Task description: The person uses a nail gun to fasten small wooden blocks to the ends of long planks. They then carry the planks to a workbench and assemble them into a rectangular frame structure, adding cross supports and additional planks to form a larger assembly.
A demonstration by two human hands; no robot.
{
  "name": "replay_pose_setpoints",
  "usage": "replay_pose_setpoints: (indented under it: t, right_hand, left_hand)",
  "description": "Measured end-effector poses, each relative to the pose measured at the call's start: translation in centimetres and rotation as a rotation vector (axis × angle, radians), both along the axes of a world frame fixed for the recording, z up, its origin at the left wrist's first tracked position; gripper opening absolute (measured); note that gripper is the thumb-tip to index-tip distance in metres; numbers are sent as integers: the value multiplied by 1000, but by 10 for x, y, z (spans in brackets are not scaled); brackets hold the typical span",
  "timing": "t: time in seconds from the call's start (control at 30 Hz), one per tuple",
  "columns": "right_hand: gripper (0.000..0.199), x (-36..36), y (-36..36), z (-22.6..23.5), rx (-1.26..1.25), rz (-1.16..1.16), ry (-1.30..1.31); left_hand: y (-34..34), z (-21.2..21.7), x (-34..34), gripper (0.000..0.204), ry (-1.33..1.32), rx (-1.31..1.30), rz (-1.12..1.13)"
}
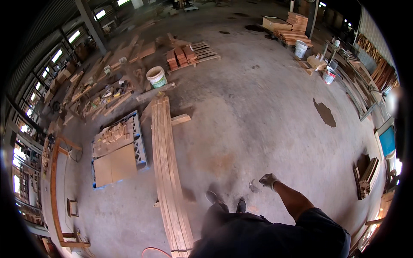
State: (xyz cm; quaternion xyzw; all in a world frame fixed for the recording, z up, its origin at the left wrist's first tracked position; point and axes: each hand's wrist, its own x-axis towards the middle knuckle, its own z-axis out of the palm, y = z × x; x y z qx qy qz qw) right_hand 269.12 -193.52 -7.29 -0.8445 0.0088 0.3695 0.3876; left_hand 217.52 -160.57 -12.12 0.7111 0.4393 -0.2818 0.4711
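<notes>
My right hand [269,180] is stretched out over the concrete floor, in a greyish work glove. Its fingers are curled in, and nothing shows in them. My left hand is out of view. To the left of my feet lies a long stack of wooden boards [165,163], running away from me on short wooden cross-pieces [180,119]. The stack is close to my body, and my right hand is well apart from it.
Left of the boards sits a blue pallet [143,148] with cardboard [115,164] and small wood pieces [115,133]. Beyond are a white bucket [156,77] and a pallet of reddish blocks [181,57]. A dark stain [324,112] marks the floor at right, near stacked wood [368,176].
</notes>
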Motion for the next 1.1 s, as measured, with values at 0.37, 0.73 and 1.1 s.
replay_pose_setpoints:
  t: [0.37, 0.73, 1.1]
  right_hand:
    - [27, 27, 99, 10, -194, 251, 157]
    - [37, 109, 196, -5, -272, 662, 31]
    - [43, 237, 280, -46, -504, 1091, -15]
  left_hand:
    - [122, -37, 116, 28, -255, -217, 267]
    - [194, -6, 176, 15, -230, -460, 1065]
    - [150, -42, 220, 30, 39, 71, 344]
